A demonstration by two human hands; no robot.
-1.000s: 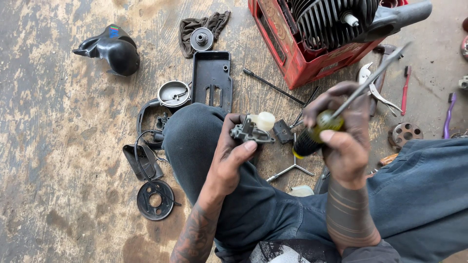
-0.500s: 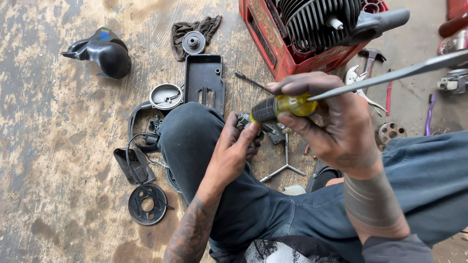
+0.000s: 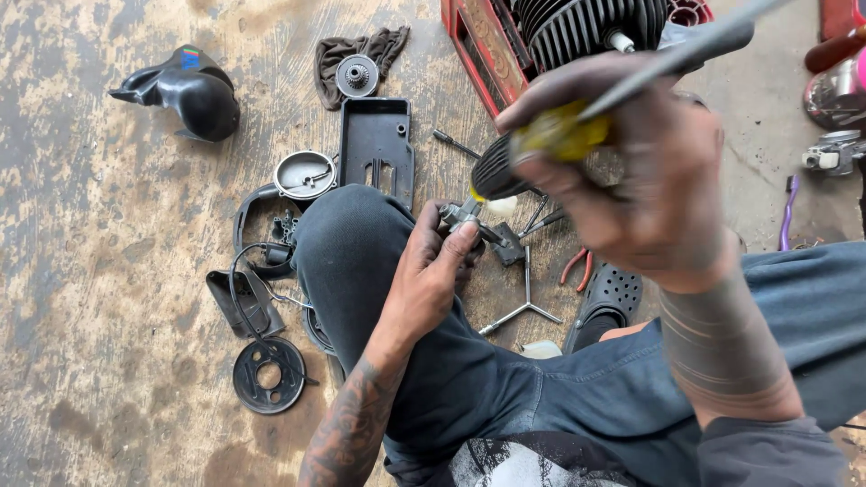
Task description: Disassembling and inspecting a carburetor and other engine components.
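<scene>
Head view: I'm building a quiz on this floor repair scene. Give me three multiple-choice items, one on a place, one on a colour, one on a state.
1. Where does the small gear lie?
A on a dark rag
B in the red crate
C on the knee

2. The screwdriver handle is
A blue
B yellow and black
C white

3. The left hand
A lies flat on the floor
B hangs empty
C grips a small metal part

Answers: 1 A, it rests on the cloth. 2 B, seen in the right hand. 3 C, fingers close around it.
</scene>
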